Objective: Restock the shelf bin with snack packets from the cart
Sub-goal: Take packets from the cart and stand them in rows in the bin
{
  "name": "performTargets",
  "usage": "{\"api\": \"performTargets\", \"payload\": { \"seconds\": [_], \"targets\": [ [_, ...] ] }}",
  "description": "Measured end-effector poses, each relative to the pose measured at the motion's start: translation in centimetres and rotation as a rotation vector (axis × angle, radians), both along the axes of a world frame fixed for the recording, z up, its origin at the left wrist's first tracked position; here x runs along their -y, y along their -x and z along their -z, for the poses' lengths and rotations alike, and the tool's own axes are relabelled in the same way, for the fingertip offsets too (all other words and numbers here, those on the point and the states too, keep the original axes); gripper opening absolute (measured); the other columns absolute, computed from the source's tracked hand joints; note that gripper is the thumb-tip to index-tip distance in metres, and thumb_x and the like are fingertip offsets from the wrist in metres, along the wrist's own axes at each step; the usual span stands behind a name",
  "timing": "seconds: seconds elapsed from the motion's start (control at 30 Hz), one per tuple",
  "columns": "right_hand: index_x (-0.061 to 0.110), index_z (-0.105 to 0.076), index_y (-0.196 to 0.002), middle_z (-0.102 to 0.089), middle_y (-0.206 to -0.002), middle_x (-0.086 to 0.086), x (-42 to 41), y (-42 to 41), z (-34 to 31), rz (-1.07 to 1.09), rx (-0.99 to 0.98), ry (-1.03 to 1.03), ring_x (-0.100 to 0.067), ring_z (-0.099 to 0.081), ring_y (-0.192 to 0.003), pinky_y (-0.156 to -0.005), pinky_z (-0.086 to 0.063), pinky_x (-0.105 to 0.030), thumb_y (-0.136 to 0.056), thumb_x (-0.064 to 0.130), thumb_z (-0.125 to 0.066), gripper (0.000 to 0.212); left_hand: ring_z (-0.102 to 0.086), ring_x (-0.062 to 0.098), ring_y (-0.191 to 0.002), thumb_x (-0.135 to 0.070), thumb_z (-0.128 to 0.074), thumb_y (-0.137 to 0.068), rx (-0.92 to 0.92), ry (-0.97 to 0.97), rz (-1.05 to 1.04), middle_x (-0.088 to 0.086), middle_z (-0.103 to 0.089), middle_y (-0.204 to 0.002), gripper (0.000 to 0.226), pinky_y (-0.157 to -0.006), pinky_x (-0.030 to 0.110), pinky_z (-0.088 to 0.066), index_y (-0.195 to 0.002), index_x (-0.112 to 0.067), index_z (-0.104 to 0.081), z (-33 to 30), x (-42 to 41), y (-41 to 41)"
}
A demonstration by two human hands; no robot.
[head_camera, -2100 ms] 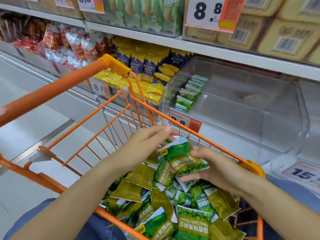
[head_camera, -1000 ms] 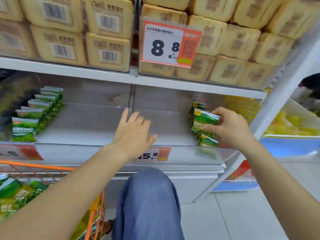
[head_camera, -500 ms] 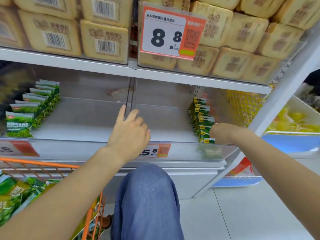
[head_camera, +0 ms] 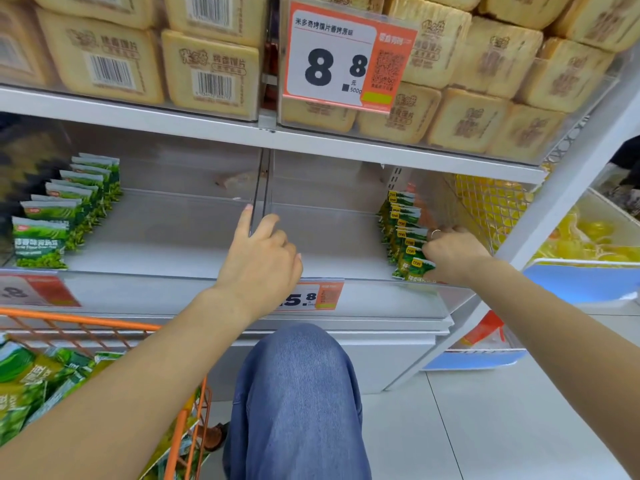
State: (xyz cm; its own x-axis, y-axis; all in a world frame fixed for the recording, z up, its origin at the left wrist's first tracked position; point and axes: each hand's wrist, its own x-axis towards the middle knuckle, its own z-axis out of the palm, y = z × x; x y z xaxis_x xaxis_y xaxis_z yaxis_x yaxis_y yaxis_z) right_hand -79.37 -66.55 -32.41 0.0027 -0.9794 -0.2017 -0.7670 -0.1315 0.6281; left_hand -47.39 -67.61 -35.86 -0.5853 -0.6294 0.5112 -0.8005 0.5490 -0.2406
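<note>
**A:** Head view, the only one I have. What's new around the shelf bin (head_camera: 346,237)?

**B:** A second ago my right hand (head_camera: 450,252) was carrying a green snack packet (head_camera: 417,266) toward the bin's right wall. Now that packet stands at the front of the row of packets (head_camera: 401,223) lined up along that wall, and my fingers are curled against it, seemingly pinching its edge. So I read one more packet as placed, or nearly so.

**A:** And the left hand (head_camera: 259,261)?

**B:** Holding nothing. It rests on the clear divider (head_camera: 260,188) at the bin's left side, forefinger stretched up along it, the other fingers loosely bent, much as before.

**A:** How do the packets sit?

**B:** Upright on their lower edges, long axis vertical, printed faces toward the aisle, stacked front to back into the bin.

**A:** Much left?

**B:** Plenty, I'd say. The bin floor left of that row is bare through to the divider, and the orange cart (head_camera: 104,327), down left of the bin, holds a heap of green packets (head_camera: 31,386).
</note>
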Motion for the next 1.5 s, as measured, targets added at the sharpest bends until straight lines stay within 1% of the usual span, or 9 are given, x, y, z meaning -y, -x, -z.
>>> {"api": "performTargets", "payload": {
  "seconds": [0.27, 0.4, 0.53, 0.67, 0.8, 0.93, 1.17, 1.33, 1.5],
  "targets": [
    [0.015, -0.064, -0.103, -0.062, -0.109, -0.005, -0.8, -4.3, -2.0, -0.012, 0.024, 0.099, -0.026, -0.057, -0.103, -0.09, -0.039, -0.035, -0.089, 0.047, -0.056, 0.036, -0.061, 0.03, -0.11, -0.031, -0.031, -0.088, -0.053, -0.105, 0.104, 0.004, -0.071, -0.085, 0.048, -0.101, 0.061, -0.037, -0.077, -0.015, -0.075, -0.3, -0.8, -1.0],
    [0.009, -0.063, -0.067, -0.062, -0.062, -0.009, -2.3, -11.4, -2.7, -0.508, 0.399, 0.489, -0.031, -0.06, -0.058, -0.06, -0.048, -0.035, -0.074, 0.023, -0.078, 0.022, -0.051, 0.03, -0.126, -0.037, -0.038, -0.088, -0.101, -0.231, 0.236, 0.006, -0.065, -0.118, 0.041, -0.108, 0.044, -0.036, -0.103, -0.018, -0.071, -2.4, -3.6, -5.6],
    [0.012, -0.062, -0.067, -0.057, -0.057, -0.006, -4.9, -20.4, -2.4, -0.817, 0.689, 0.546, -0.031, -0.056, -0.055, -0.056, -0.046, -0.033, -0.085, 0.028, -0.057, 0.024, -0.058, 0.015, -0.105, -0.044, -0.034, -0.092, -0.228, -0.561, 0.126, -0.006, -0.067, -0.107, 0.042, -0.087, 0.028, -0.041, -0.109, -0.024, -0.067, -3.8, -7.9, -13.8],
    [0.013, -0.065, -0.074, -0.061, -0.067, -0.002, -7.7, -27.6, -0.7, -1.01, 0.844, 0.344, -0.029, -0.059, -0.066, -0.063, -0.047, -0.034, -0.091, 0.03, -0.05, 0.028, -0.06, 0.004, -0.1, -0.055, -0.027, -0.09, -0.221, -0.758, -0.081, -0.017, -0.067, -0.107, 0.05, -0.081, 0.029, -0.05, -0.111, -0.032, -0.066, -2.3, -12.7, -20.7],
    [0.021, -0.067, -0.081, -0.064, -0.074, 0.003, -10.1, -32.3, 0.3, -1.015, 0.939, 0.0, -0.023, -0.063, -0.072, -0.065, -0.051, -0.032, -0.086, 0.039, -0.05, 0.026, -0.057, -0.003, -0.098, -0.051, -0.054, -0.09, -0.161, -1.001, -0.128, -0.022, -0.063, -0.106, 0.031, -0.085, 0.023, -0.048, -0.115, -0.035, -0.063, -1.7, -16.0, -23.2],
    [0.033, -0.058, -0.115, -0.062, -0.109, 0.009, -11.6, -35.3, 1.7, -0.887, 0.773, -0.431, -0.016, -0.056, -0.106, -0.083, -0.048, -0.036, -0.09, 0.051, -0.051, 0.031, -0.052, 0.013, -0.113, -0.052, -0.069, -0.08, 0.104, -1.249, -0.111, -0.008, -0.054, -0.126, 0.063, -0.09, 0.026, -0.043, -0.133, -0.03, -0.043, -0.5, -17.8, -22.7],
    [0.036, -0.062, -0.109, -0.064, -0.107, 0.017, -11.2, -35.6, 1.4, -0.706, 1.019, -0.411, -0.001, -0.057, -0.101, -0.086, -0.047, -0.032, -0.088, 0.054, -0.052, 0.03, -0.05, 0.019, -0.096, -0.06, -0.072, -0.073, 0.053, -1.257, -0.084, 0.004, -0.053, -0.106, 0.066, -0.084, 0.041, -0.047, -0.113, -0.011, -0.053, 0.2, -17.3, -22.7],
    [0.033, -0.07, -0.085, -0.071, -0.086, 0.019, -9.7, -33.9, 0.4, -0.457, 1.497, -0.34, 0.001, -0.065, -0.084, -0.078, -0.047, -0.013, -0.086, 0.035, -0.066, 0.004, -0.048, -0.001, -0.079, -0.05, -0.065, -0.085, -0.328, -1.274, -0.022, -0.017, -0.05, -0.085, 0.035, -0.073, 0.02, -0.039, -0.103, -0.02, -0.062, -0.7, -17.5, -23.5],
    [0.02, -0.072, -0.09, -0.074, -0.087, 0.0, -9.4, -32.9, 0.2, -0.065, 1.944, -0.481, -0.015, -0.069, -0.078, -0.07, -0.055, -0.02, -0.08, 0.05, -0.053, 0.036, -0.07, 0.008, -0.085, -0.025, -0.07, -0.081, -1.365, -1.307, -0.167, -0.007, -0.075, -0.093, 0.014, -0.079, 0.017, -0.049, -0.095, -0.024, -0.071, -4.4, -16.8, -22.9]
  ]
}}
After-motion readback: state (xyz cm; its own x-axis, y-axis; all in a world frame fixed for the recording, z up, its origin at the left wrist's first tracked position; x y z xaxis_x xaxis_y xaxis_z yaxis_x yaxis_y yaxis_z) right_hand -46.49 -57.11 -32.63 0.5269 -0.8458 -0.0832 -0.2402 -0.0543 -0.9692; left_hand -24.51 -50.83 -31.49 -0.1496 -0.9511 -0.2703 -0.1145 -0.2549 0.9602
